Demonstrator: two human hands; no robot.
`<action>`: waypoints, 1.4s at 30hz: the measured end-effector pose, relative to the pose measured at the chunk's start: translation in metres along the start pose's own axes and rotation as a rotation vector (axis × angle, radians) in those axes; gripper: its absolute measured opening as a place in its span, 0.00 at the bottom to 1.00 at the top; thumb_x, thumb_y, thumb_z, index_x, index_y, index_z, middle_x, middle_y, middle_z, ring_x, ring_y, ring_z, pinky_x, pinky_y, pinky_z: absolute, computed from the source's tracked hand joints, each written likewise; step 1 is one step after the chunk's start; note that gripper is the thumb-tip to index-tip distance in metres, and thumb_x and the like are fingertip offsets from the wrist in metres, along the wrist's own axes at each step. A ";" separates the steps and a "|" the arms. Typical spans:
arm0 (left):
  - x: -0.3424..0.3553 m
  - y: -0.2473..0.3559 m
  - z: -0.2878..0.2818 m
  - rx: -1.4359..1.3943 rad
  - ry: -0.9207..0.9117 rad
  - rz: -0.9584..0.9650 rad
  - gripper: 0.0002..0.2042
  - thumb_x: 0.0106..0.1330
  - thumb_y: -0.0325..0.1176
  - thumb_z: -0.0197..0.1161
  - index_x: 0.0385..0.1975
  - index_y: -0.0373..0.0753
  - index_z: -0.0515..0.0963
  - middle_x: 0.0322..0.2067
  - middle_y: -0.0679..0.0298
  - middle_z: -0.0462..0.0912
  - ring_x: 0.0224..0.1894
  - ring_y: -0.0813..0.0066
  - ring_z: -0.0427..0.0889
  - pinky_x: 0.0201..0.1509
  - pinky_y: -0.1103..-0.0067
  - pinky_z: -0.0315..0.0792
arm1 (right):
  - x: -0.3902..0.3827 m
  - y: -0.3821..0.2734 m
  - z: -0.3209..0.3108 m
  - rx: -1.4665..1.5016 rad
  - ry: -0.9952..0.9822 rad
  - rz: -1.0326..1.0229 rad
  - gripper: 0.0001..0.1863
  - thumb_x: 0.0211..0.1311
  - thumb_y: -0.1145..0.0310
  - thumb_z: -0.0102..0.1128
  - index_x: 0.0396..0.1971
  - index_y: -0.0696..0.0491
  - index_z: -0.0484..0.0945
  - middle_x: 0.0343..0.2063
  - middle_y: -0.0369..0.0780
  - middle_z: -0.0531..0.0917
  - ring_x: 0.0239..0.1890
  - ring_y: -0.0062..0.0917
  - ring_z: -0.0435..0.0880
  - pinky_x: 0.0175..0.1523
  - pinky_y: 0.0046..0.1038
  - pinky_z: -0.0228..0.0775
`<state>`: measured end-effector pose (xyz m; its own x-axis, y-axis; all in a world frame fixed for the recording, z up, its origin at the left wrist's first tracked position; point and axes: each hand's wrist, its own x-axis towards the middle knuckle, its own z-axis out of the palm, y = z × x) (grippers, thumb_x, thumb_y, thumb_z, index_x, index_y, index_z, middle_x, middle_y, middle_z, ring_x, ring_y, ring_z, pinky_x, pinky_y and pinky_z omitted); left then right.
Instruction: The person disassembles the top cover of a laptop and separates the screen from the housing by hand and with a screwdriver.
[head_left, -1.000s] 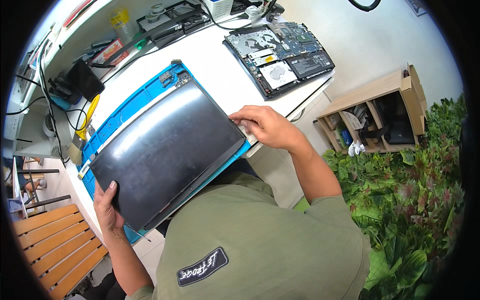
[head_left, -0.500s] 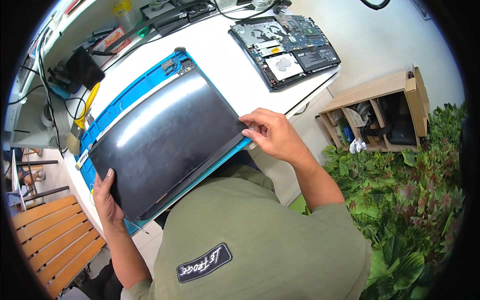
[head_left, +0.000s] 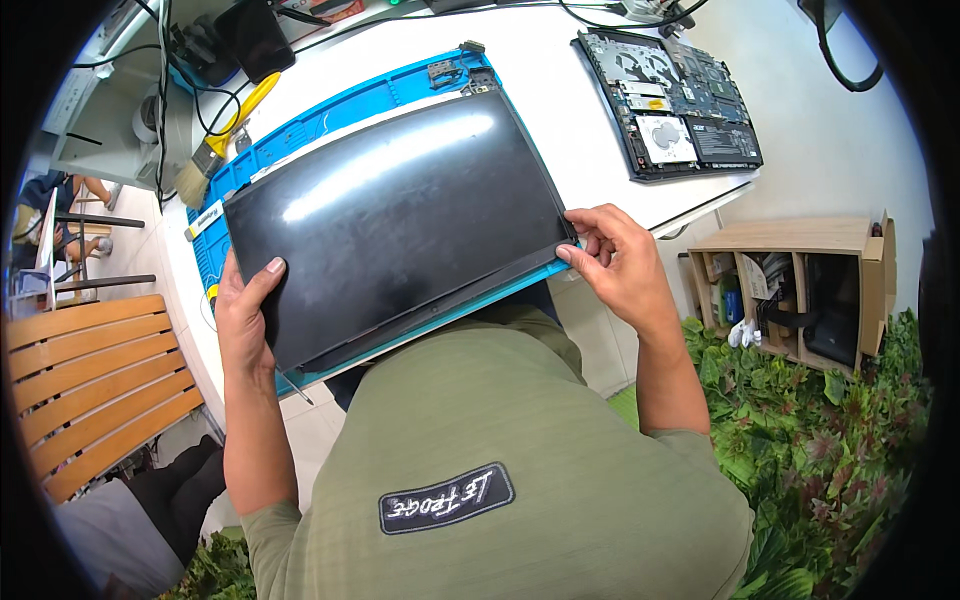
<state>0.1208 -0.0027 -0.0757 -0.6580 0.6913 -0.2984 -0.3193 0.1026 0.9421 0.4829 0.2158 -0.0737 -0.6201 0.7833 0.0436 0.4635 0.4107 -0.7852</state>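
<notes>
Left short edge of dark screen panel (head_left: 400,225) is being clamped by left hand (head_left: 246,312); panel is being held over blue mat (head_left: 385,97), between both hands, neither nearer, long axis slanting away rightward; near right corner is being pinched by right hand (head_left: 622,262)

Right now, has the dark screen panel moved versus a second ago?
No, no clear shift: the dark screen panel lies over the same part of the blue mat; only the camera view has turned.
</notes>
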 end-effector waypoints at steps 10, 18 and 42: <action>0.002 -0.005 0.003 0.061 -0.009 0.069 0.31 0.65 0.27 0.70 0.70 0.32 0.71 0.58 0.54 0.84 0.57 0.64 0.85 0.66 0.71 0.76 | -0.012 0.008 0.003 -0.004 0.159 -0.008 0.09 0.67 0.79 0.67 0.45 0.61 0.87 0.32 0.41 0.86 0.27 0.20 0.80 0.34 0.24 0.73; 0.004 -0.004 0.001 0.080 -0.033 0.079 0.32 0.67 0.27 0.69 0.72 0.32 0.69 0.59 0.52 0.83 0.58 0.62 0.85 0.65 0.70 0.77 | -0.007 0.010 -0.002 -0.009 0.124 0.001 0.07 0.65 0.79 0.67 0.41 0.60 0.89 0.29 0.42 0.86 0.27 0.25 0.81 0.33 0.28 0.72; 0.018 0.021 -0.031 0.639 0.023 0.085 0.33 0.73 0.42 0.70 0.72 0.29 0.71 0.29 0.74 0.72 0.26 0.89 0.70 0.22 0.89 0.65 | 0.025 -0.004 -0.027 -0.408 -0.307 -0.407 0.09 0.59 0.73 0.73 0.36 0.54 0.81 0.38 0.40 0.79 0.45 0.37 0.82 0.48 0.40 0.78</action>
<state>0.0810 -0.0106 -0.0659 -0.6801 0.7007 -0.2155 0.1989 0.4593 0.8657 0.4826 0.2459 -0.0528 -0.9216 0.3832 0.0620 0.3187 0.8382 -0.4425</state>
